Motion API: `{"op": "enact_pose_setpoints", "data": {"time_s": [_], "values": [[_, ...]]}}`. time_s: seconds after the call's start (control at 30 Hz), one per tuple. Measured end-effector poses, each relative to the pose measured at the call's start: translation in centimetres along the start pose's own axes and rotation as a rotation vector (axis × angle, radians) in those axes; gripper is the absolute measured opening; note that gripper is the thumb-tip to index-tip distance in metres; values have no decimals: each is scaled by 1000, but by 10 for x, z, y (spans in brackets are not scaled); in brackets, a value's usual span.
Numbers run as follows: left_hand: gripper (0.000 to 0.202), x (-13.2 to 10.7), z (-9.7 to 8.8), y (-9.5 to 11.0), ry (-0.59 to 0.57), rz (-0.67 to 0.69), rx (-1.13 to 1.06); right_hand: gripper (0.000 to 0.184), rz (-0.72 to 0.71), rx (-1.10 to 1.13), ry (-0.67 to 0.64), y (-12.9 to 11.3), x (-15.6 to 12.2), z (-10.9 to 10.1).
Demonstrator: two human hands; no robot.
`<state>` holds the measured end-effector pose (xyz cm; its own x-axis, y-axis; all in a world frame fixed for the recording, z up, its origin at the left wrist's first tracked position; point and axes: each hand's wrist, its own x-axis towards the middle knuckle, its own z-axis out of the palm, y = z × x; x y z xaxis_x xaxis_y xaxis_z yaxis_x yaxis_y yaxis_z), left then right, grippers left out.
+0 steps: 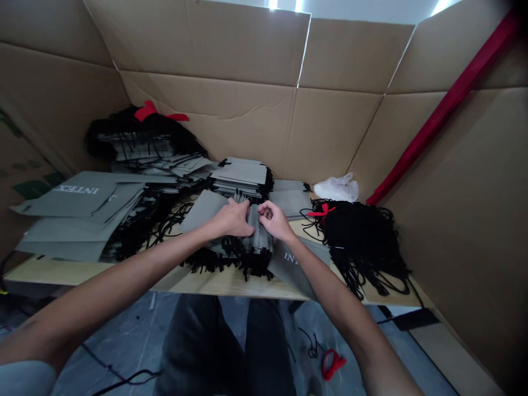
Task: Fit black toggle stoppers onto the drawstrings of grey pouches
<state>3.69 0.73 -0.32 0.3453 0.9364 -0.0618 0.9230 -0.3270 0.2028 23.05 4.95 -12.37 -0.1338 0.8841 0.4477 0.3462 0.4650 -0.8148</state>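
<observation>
In the middle of the table a bundle of grey paper bags (260, 237) stands on edge, with black cord ends along its near side. My left hand (236, 218) lies over the left part of this bundle, thumb toward me and fingers bent round the upright edges. On the bundle's right side is my right hand (274, 220), its fingers curled in with thumb and forefinger close together. Whatever is between those fingertips is too small to make out. A flat grey bag (206, 209) lies left of the bundle, and a printed grey bag (299, 264) lies under my right forearm.
Behind my hands sits a stack of grey bags (241, 173). Larger printed bags (82, 192) pile up on the left. At right lie a bundle of black cords (363, 234) and a white plastic bag (337, 188). Cardboard walls (247, 99) surround the wooden table (193, 281).
</observation>
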Motion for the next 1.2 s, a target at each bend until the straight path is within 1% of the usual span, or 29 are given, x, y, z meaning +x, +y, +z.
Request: {"op": "enact_pose_setpoints", "data": {"time_s": [0.13,0.27,0.4,0.53,0.8,0.93,1.07,1.2], "values": [[44,2,-2,-6,6,4,-21,33,8,4,-1,0,0,1],[43,-1,-3,-18,33,69,-70,34,16,3,8,-1,0,0],[44,-5,-1,-27,65,120,-124,34,25,3,19,-2,0,-2],[41,-3,2,-32,71,135,-152,32,22,-5,13,-7,-2,-4],[39,1,6,-36,109,149,-204,28,2,-30,51,-17,-6,0],[38,1,5,-37,98,160,-232,28,2,-32,54,-18,-7,2],[39,1,4,-39,94,147,-252,28,10,-24,44,-17,-7,1],[41,1,5,-41,95,112,-284,30,48,12,30,-10,-3,-1]]}}
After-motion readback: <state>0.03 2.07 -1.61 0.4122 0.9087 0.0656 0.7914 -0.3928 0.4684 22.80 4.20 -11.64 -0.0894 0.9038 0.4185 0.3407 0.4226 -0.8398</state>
